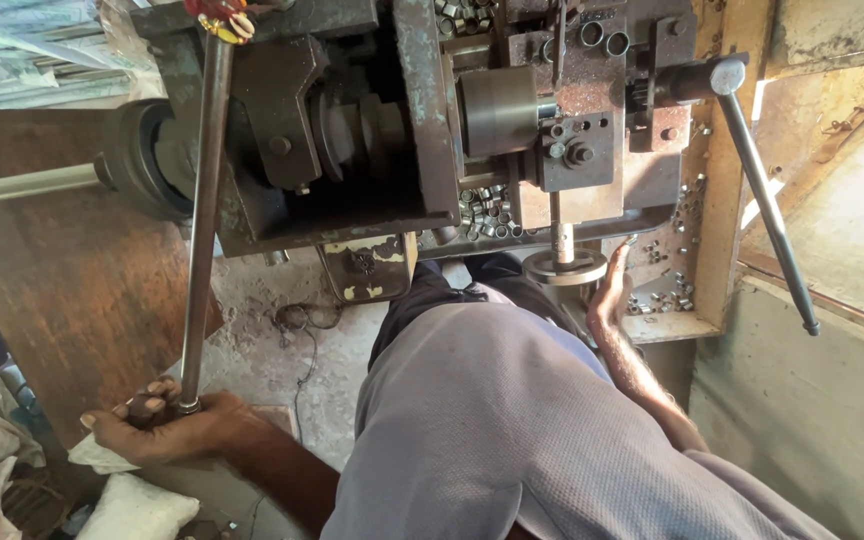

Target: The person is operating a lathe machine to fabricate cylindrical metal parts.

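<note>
**Long steel lever, held at its low end**

My left hand (167, 428) has its fingers wrapped tight around the bottom end of the long steel lever (202, 220); it rises to the machine (352, 130) top edge. It looks heavy, stiff, smooth, maybe oily; the end gives most leverage. My right hand (610, 290), fingers together, rests at the small handwheel (564, 266).

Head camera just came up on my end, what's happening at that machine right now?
A person stands at a worn, rusty metal-working machine, seen from above. Their left hand is closed around the lower end of a long steel lever bar that runs up to the machine's top. Their right hand rests open against the small round handwheel under the tool slide. Small metal rings lie heaped in the machine bed. A second long handle on the right is untouched.
</note>
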